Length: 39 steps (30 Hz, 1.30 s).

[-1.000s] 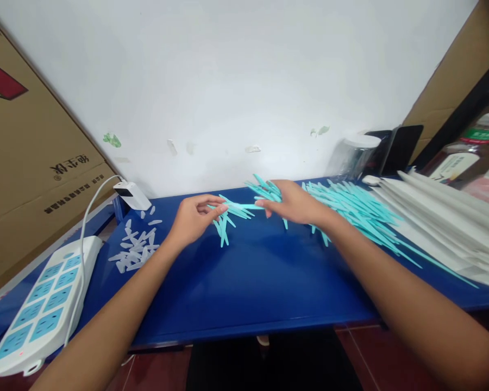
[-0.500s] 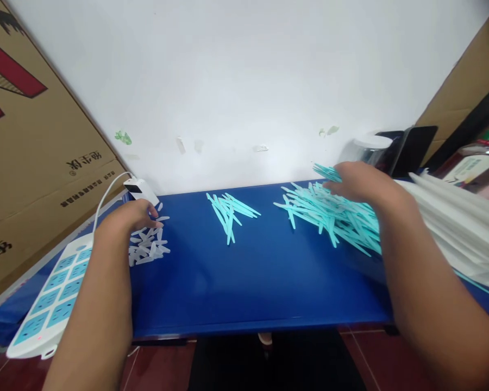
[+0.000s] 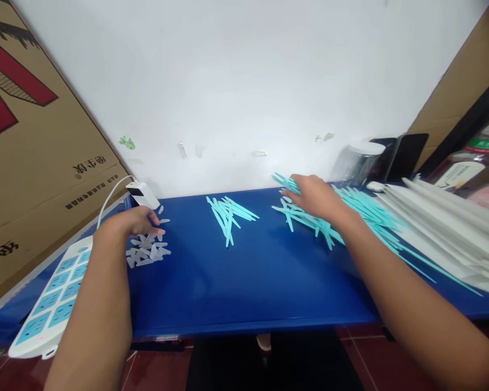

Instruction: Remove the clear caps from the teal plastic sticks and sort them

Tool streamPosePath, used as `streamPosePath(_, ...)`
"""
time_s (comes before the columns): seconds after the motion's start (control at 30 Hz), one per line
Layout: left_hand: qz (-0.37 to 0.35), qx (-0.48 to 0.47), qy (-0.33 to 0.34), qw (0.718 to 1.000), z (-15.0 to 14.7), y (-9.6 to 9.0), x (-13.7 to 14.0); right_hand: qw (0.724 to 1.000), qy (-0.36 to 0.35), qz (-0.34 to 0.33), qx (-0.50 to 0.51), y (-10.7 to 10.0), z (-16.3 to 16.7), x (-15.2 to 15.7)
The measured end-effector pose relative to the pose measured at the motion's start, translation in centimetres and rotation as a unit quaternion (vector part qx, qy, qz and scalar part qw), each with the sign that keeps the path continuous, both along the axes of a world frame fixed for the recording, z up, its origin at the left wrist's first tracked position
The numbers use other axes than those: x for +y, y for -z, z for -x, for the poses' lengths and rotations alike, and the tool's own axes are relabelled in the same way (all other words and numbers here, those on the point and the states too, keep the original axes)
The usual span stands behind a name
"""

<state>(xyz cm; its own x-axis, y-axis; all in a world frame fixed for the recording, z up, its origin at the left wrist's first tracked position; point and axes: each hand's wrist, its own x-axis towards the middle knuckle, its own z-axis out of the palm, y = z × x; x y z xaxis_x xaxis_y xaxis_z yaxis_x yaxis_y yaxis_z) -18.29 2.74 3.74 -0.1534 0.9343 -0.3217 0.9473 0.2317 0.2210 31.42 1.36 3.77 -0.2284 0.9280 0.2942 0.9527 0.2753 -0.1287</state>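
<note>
White wall (image 3: 244,81) backs a blue table (image 3: 244,288). At the table's ten o'clock, the left hand (image 3: 137,221) bends over clear pieces (image 3: 155,251), fingertips narrowly parted; whether they pinch one, I cannot tell. Toward one o'clock, the right hand (image 3: 312,195) grips teal sticks (image 3: 284,182), beside the big teal pile (image 3: 364,212) at two. Twelve o'clock has a smaller pile (image 3: 229,217).

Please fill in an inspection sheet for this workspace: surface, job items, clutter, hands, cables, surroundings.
Surface: blue tabletop, slightly glossy.
Job items: small teal group mid-table; larger teal pile to the right; translucent pieces at left.
Clutter: power strip and white device at left; white packets and lidded jar at right.
Hands: left hand at the translucent pieces, grip unclear; right hand holds teal sticks.
Cables: white cable from the device.
Surroundings: marked white wall; cardboard box at left.
</note>
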Motion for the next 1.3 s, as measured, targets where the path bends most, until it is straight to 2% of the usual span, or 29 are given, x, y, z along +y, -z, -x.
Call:
streamPosePath(0.1,0.089,-0.004,-0.063,0.994,0.0,-0.4,-0.5,1.0,-0.005,0.004,-0.013,0.2,0.3,-0.1)
streamPosePath(0.23,0.101,-0.039,-0.046,0.993,-0.8,-0.1,-0.4,1.0,-0.014,0.006,-0.014,0.3,0.4,-0.1)
streamPosePath(0.37,0.055,-0.059,0.03,0.996,-2.1,-0.2,0.0,0.999,-0.036,0.012,0.028,0.3,0.5,-0.1)
streamPosePath(0.47,-0.043,-0.103,0.096,0.989,-4.4,-0.6,-0.1,0.984,-0.094,0.063,0.135,0.1,0.9,-0.4)
streamPosePath(0.53,-0.123,-0.152,0.143,0.97,-6.9,-0.6,-0.5,0.964,-0.143,0.104,0.201,-0.2,1.4,-0.7)
streamPosePath(0.6,-0.154,-0.221,0.183,0.946,-9.7,0.0,-0.9,0.946,-0.178,0.135,0.237,-0.5,1.8,-1.1)
streamPosePath(0.7,-0.125,-0.31,0.225,0.915,-13.4,1.4,-1.4,0.932,-0.198,0.155,0.261,-0.7,2.3,-1.6)
streamPosePath(0.83,-0.089,-0.367,0.268,0.886,-16.0,2.7,-1.9,0.909,-0.202,0.204,0.304,-0.9,2.7,-2.0)
streamPosePath(0.93,-0.102,-0.404,0.26,0.871,-17.0,2.6,-2.6,0.893,-0.218,0.231,0.318,-0.9,2.9,-2.3)
streamPosePath(1.03,-0.118,-0.436,0.234,0.861,-17.8,2.3,-3.2,0.89,-0.23,0.225,0.324,-0.6,3.1,-2.4)
streamPosePath(1.3,-0.142,-0.464,0.2,0.851,-18.8,3.2,-3.8,0.884,-0.227,0.235,0.334,0.5,3.6,-2.3)
